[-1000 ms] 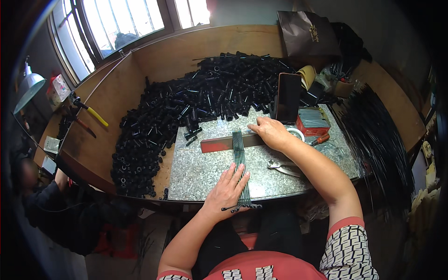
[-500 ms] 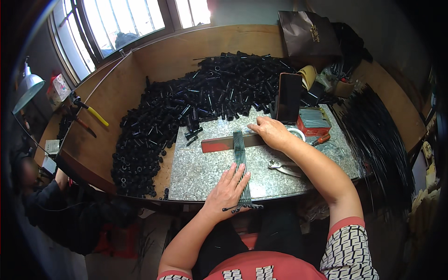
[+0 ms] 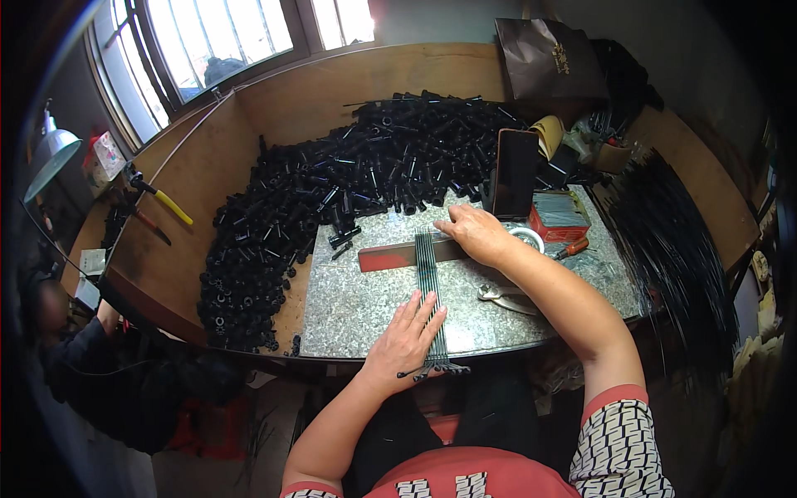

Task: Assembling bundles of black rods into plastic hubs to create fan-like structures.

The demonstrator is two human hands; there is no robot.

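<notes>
A flat row of thin dark wires runs from the table's front edge across a red-ended metal bar. Small black knobs tip their near ends, jutting past the edge. My left hand rests flat with fingers stretched, its fingertips on the row's near half. At the far ends of the wires is my right hand, over the bar, fingers curled in; whatever they pinch is too small to make out. Pliers lie right of the row.
Behind the stone slab rises a heap of black plastic parts. A phone stands upright beside a red box of thin pieces. Near it lie a white ring and a screwdriver. Long black wires hang at right.
My right hand has shifted very slightly left and toward the far ends of the wires. My left hand and the row stay in place.
</notes>
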